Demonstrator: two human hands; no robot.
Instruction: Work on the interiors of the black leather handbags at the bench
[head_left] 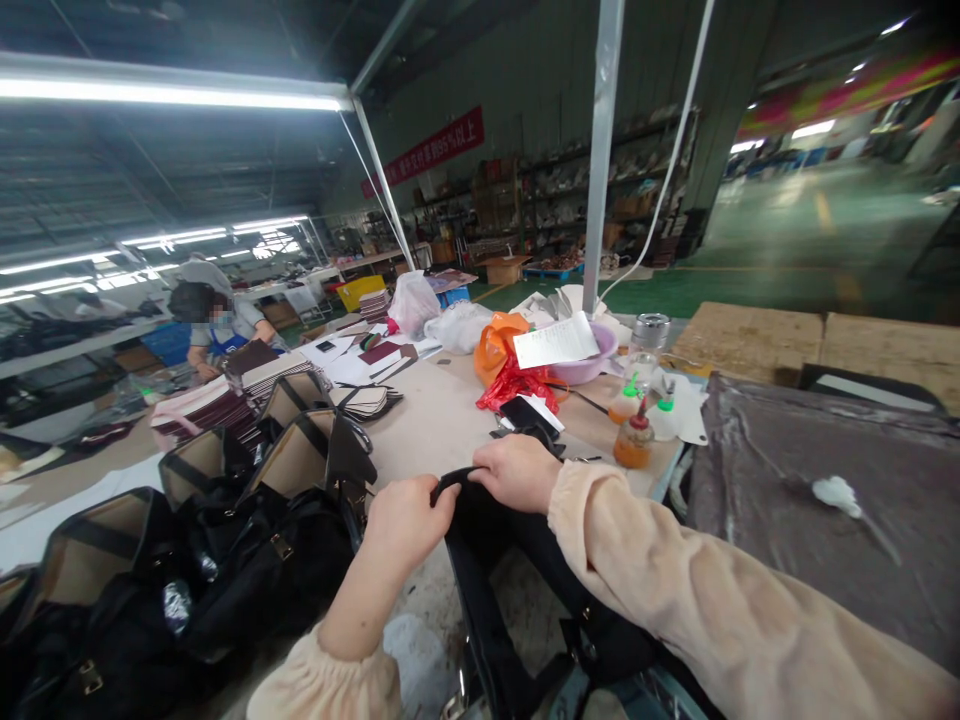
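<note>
A black handbag lies on the worktable in front of me, its top edge pointing away. My left hand is closed in a pinch on the bag's black top edge at the left. My right hand is curled over the same edge just to the right, fingers pressed down on it. Both cream sleeves reach in from the bottom of the view.
A row of open black handbags with tan lining stands to my left. Small glue bottles, a red bag, a pink basin and papers sit beyond. Another person works at far left. A dark covered surface lies at right.
</note>
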